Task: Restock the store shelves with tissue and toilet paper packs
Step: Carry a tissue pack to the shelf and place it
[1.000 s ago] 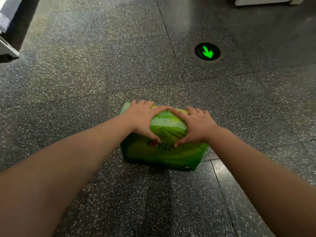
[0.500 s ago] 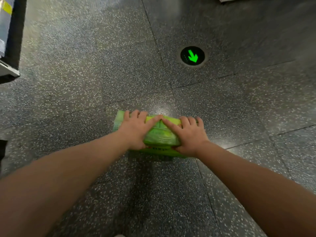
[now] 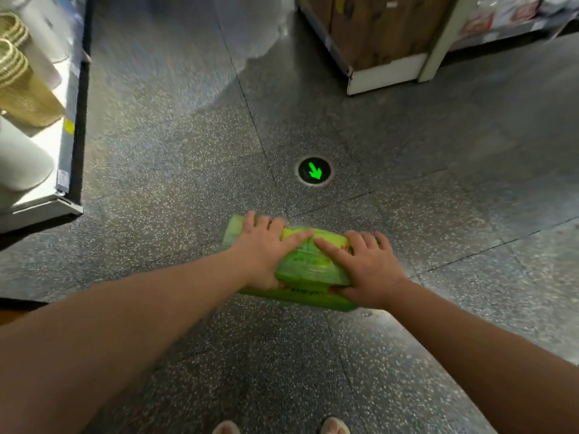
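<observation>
A bright green plastic-wrapped tissue pack (image 3: 308,267) hangs in front of me above the dark speckled floor. My left hand (image 3: 261,250) grips its left part, fingers over the top and far edge, thumb on the near face. My right hand (image 3: 368,266) grips its right part the same way, thumb tucked under the near side. Both index fingers point toward each other across the pack's top. Red lettering on the near face is mostly hidden.
A white shelf (image 3: 67,120) at the left holds woven baskets (image 3: 18,76) and white rolls. A wooden-sided display unit (image 3: 382,39) and another shelf stand at the top right. A round green arrow light (image 3: 314,171) is set in the floor. My feet show at the bottom edge.
The view has tilted up and forward, bringing the left shelf and far display unit into sight. The pack has stayed in both hands and the arrow light now lies closer.
</observation>
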